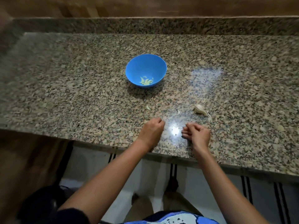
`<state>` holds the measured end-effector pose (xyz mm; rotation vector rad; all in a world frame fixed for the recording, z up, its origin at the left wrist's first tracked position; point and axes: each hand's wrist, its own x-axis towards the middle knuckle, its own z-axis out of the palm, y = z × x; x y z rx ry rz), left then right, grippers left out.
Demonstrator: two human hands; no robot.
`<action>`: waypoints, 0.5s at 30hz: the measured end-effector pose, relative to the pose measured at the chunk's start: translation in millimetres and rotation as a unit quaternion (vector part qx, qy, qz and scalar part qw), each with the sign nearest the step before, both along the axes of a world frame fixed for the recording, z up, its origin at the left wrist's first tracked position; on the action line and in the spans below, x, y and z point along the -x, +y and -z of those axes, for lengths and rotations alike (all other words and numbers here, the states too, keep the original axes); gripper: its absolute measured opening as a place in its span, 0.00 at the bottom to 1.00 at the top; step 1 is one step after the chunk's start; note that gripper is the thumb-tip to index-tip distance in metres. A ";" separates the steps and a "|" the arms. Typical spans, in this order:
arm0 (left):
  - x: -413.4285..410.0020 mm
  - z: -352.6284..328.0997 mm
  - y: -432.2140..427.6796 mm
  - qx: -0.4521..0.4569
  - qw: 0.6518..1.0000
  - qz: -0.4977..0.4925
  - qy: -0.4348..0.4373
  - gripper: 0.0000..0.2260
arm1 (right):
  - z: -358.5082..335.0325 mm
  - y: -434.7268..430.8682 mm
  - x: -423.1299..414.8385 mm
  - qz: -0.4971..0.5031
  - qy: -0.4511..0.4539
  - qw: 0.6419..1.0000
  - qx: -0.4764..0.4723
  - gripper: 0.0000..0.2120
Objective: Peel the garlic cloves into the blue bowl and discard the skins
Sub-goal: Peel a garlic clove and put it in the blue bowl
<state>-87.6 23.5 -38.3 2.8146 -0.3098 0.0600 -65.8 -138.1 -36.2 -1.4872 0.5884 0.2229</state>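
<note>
Closest in, at the bottom edge, is a blue and white garment (169, 219), and two bare forearms reach up from it to the near edge of a speckled granite counter (72, 94).

Furthest left of the task's things, a blue bowl (145, 65) stands upright in the middle of the counter, well apart from both hands. A small heap of pale peeled garlic cloves (146, 80) lies at its bottom.

Nearer the edge, the left hand (151, 132) is seen from the back with its fingers curled under. Whether they enclose anything cannot be told. A little scrap of skin (148, 107) lies on the stone between this hand and the bowl. A second thin scrap (178, 112) lies further right.

The right hand (198, 135) is just beside the left, not touching it. Its fingers (184, 131) are curled toward the thumb, and I cannot tell if they pinch something.

Beyond it, to the right, a papery, unpeeled piece of garlic (200, 109) rests on the counter.
</note>
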 end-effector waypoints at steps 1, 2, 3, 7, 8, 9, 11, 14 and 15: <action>-2.9 -3.5 -2.2 0.037 0.998 -0.046 0.022 0.05 | -0.6 2.0 2.4 -0.001 -0.001 1.000 -0.005 0.07; -4.9 -6.9 -2.3 0.098 0.987 -0.115 0.049 0.04 | -2.0 5.1 5.5 -0.006 -0.003 1.000 -0.011 0.07; -7.5 -11.6 0.0 0.192 0.957 -0.199 0.088 0.04 | -3.0 8.7 8.9 -0.012 -0.004 1.000 -0.017 0.08; -8.4 -18.6 19.7 0.470 0.789 -0.344 0.196 0.04 | -8.5 23.0 17.3 0.000 -0.005 1.000 -0.021 0.08; -7.7 -18.5 21.1 0.435 0.818 -0.328 0.187 0.05 | -10.1 26.5 18.4 0.014 -0.005 1.000 -0.023 0.07; -6.3 -18.7 18.4 0.394 0.853 -0.297 0.169 0.05 | -11.7 29.6 20.9 0.028 -0.006 0.999 -0.027 0.07; -5.2 -21.2 6.5 0.300 0.921 -0.210 0.132 0.06 | -10.4 34.1 27.4 0.056 -0.006 0.998 -0.042 0.08; 1.8 -10.7 -9.0 0.120 0.986 -0.098 0.066 0.07 | -8.7 29.5 37.1 0.067 0.003 0.997 -0.050 0.10; 5.7 -5.8 -11.6 0.061 0.995 -0.066 0.039 0.04 | -8.9 25.7 38.2 0.066 0.008 0.997 -0.048 0.09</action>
